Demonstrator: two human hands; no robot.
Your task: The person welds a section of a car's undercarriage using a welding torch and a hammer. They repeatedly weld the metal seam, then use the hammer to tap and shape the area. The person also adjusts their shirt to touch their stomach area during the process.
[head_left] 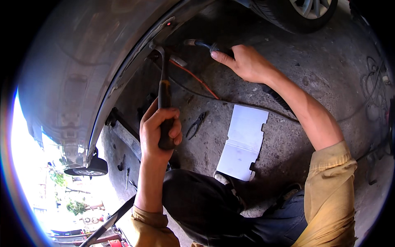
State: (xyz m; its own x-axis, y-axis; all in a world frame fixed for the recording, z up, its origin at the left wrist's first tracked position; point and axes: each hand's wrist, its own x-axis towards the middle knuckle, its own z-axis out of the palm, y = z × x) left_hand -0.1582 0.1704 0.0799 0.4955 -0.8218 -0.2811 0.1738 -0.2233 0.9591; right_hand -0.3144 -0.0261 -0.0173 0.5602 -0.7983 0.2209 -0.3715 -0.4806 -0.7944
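Note:
My left hand (155, 129) is wrapped round the dark handle of a hammer (165, 70). The hammer points up and away from me, its metal head against or very close to the lower sill edge of a grey car body (78, 61); I cannot tell if they touch. A small red glowing spot (168, 24) shows on the sill just beyond the head. Farther right, my right hand (249, 64) grips a welding torch (200, 43), its nozzle pointing left toward the sill but apart from it. The torch's black cable (276, 98) runs under my right forearm.
Pliers (196, 125) and a folded white card sheet (242, 140) lie on the concrete floor between my arms. An orange-red cable (195, 78) and a black hose cross the floor. A wheel (306, 12) stands at the far right; coiled cable (372, 78) lies near the right rim.

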